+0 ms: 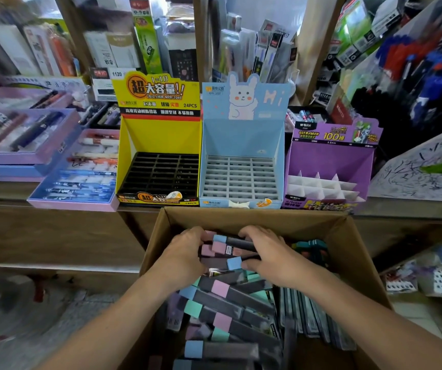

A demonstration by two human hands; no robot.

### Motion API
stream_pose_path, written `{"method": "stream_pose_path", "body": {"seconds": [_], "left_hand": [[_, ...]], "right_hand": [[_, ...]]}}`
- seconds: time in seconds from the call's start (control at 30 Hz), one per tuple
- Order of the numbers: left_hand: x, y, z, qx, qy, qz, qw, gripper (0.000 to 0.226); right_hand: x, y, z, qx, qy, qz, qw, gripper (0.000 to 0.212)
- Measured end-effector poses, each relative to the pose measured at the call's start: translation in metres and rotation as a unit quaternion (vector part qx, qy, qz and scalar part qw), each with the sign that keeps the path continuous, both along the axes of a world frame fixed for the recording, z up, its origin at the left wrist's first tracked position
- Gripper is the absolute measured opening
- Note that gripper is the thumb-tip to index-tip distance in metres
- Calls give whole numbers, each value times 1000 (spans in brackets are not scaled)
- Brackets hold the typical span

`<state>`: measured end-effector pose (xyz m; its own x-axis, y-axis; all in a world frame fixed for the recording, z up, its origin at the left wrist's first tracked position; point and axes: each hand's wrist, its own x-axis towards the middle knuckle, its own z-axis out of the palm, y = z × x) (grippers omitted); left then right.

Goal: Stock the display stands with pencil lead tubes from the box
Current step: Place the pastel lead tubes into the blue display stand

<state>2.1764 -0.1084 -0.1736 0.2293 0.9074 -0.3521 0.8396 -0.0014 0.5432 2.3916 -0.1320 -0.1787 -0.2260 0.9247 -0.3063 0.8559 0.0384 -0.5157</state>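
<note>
Pink-capped tubes (pixel 218 247), squeezed as a stack between our curled left hand (pixel 185 253) and right hand (pixel 270 256), may buckle and spill back into the box (pixel 241 217) when we lift.

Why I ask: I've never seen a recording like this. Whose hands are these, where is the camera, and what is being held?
There is no machine here. A person wears one camera on the head, looking down at their own bare hands. The left hand and right hand together grip a bundle of lead tubes with pink and blue caps, over an open cardboard box holding many more. Behind it, on a wooden counter, stand a yellow stand, a blue stand and a purple stand, their slots showing no tubes.
</note>
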Motion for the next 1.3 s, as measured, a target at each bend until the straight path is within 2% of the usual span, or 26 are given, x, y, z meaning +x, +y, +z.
{"method": "stream_pose_path", "body": {"seconds": [0.07,0.3,0.43,0.6,0.83,1.0,1.1,1.17,1.3], "left_hand": [[1,0,0,1,3,4,1000,63],[1,1,-1,15,-5,-4,1000,49],[1,0,-1,14,-8,2,1000,41],[1,1,-1,31,-17,-6,999,44],[2,-1,-5,59,4,-17,998,42],[4,-3,-3,44,1,-30,999,40],[4,-5,0,8,-5,-31,999,50],[4,-4,3,1,-9,-34,999,55],[5,-5,7,2,4,-46,999,37]], "right_hand": [[-3,1,0,0,19,2,1000,62],[-11,8,0,2,37,26,999,58],[-12,8,0,-18,54,4,998,56],[-16,12,1,-31,35,18,999,67],[-15,12,-5,-27,57,22,998,44],[-13,7,-7,-21,45,10,999,46],[-14,8,-4,-18,44,47,998,51],[-13,9,-3,-17,41,65,997,48],[-12,7,-3,-10,33,80,996,32]]}}
